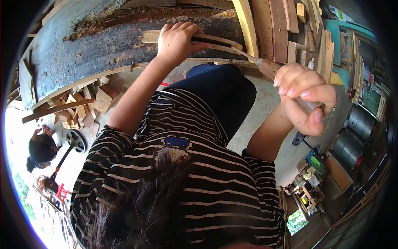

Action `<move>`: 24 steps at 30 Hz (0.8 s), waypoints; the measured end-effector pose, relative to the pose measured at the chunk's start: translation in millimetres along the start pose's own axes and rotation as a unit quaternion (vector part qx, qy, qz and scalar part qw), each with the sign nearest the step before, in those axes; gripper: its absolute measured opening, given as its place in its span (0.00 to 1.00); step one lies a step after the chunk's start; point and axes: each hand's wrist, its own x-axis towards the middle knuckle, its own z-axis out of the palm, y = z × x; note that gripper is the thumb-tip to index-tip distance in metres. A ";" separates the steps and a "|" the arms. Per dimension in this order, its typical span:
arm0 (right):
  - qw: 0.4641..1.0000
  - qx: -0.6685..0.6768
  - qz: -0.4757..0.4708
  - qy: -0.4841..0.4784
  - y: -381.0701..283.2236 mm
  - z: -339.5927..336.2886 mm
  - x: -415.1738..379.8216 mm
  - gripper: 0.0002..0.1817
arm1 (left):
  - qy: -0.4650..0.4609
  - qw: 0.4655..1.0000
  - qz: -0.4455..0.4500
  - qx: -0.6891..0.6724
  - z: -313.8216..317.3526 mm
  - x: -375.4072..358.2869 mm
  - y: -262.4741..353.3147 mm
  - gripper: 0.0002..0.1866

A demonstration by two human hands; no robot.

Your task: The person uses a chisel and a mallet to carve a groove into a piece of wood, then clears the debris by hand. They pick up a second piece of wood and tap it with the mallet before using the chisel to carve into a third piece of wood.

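**Steadily chiselling at the end of a curved strip**

Nearest to us is our right hand (pixel 304 97), its fingers curled tight around the butt of a chisel (pixel 265 66) and the thumb folded across below them. The wooden handle runs out from under the fingertips, and the narrow blade reaches on towards the other hand.

Beyond the blade, our left hand (pixel 178 41) lies palm down with its fingers pressed together over a curved wooden strip (pixel 217 41), pinning it to the dark timber beam (pixel 83 54) underneath. The strip juts out past the fingertips towards the chisel, and the tip of the blade meets its free end just beside those fingers.

As we judge it, the cutting is under way rather than finished. The tool is set against the wood and the strip is held firmly. We cannot make out a finished notch or joint at the tip, so we cannot say how much wood is left to remove.

On the wrist side of the left hand, pale offcuts (pixel 83 108) lie heaped below the beam. Farther off, past the right knuckles, stacked planks (pixel 282 29) lean together.
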 end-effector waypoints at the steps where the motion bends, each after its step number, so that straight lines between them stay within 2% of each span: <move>1: 1.000 -0.003 -0.001 -0.009 1.9 -0.7 1.1 0.15 | -0.018 1.000 -0.006 0.000 -0.8 0.1 0.6 0.28; 3: 1.000 -0.001 0.008 -0.005 1.4 0.8 5.2 0.14 | -0.021 1.000 -0.006 0.003 -1.2 0.0 0.5 0.28; 5: 0.997 -0.028 0.050 -0.052 0.2 -0.6 7.9 0.15 | -0.023 1.000 -0.006 0.005 0.1 0.2 -0.1 0.28; 7: 0.996 -0.026 0.053 -0.062 1.5 -0.5 9.7 0.15 | 0.022 1.000 0.007 -0.006 1.9 -0.1 -0.9 0.25; 13: 0.988 -0.062 0.030 -0.140 8.8 10.7 21.9 0.13 | 0.029 1.000 0.006 -0.002 3.7 -0.3 -1.3 0.26; 16: 0.989 -0.083 0.016 -0.125 12.3 30.1 19.1 0.14 | 0.025 1.000 0.003 -0.013 4.1 -0.4 -2.1 0.26; 17: 0.987 -0.136 0.055 -0.062 6.6 43.5 15.0 0.14 | 0.026 1.000 0.002 -0.013 4.0 0.0 -1.7 0.26; 20: 0.961 -0.218 0.126 -0.119 -3.5 56.5 14.2 0.12 | 0.027 1.000 0.001 -0.009 3.5 1.0 -1.1 0.26; 23: 0.968 -0.194 0.124 -0.104 -0.1 54.2 17.2 0.12 | 0.032 0.999 0.006 -0.014 3.6 1.9 -1.9 0.27; 24: 0.978 -0.165 0.110 -0.072 4.7 51.0 16.2 0.13 | 0.030 0.999 0.004 -0.011 3.4 2.3 -2.0 0.27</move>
